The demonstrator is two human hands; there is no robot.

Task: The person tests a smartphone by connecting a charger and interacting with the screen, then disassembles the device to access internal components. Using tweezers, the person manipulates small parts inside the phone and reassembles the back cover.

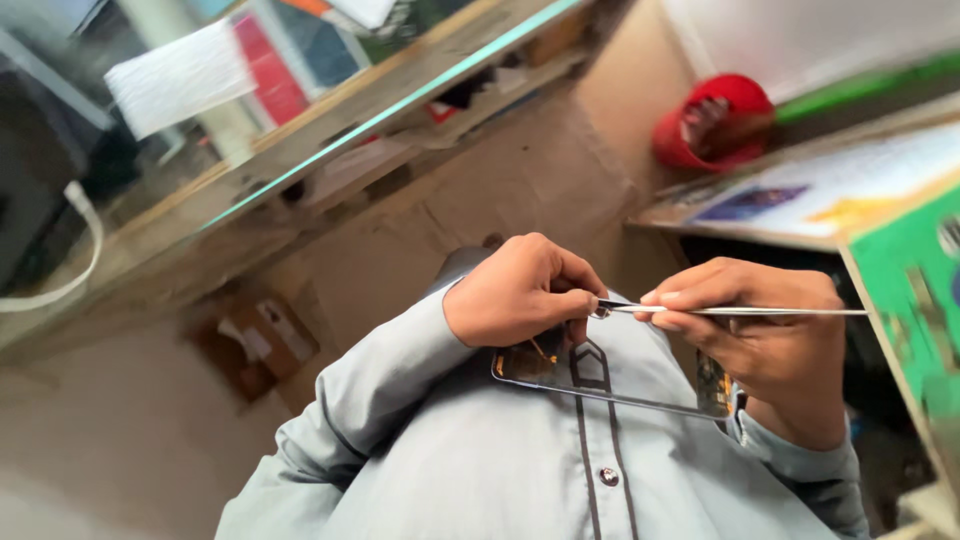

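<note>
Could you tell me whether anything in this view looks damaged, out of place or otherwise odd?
The clear phone panel lies on the person's shirt, not a bench. The left hand pinches a tiny part against the tweezers held by the right hand. No damage is discernible.

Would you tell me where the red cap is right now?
In the head view, the red cap sits upper right, on the shelf edge above the right hand.
</note>
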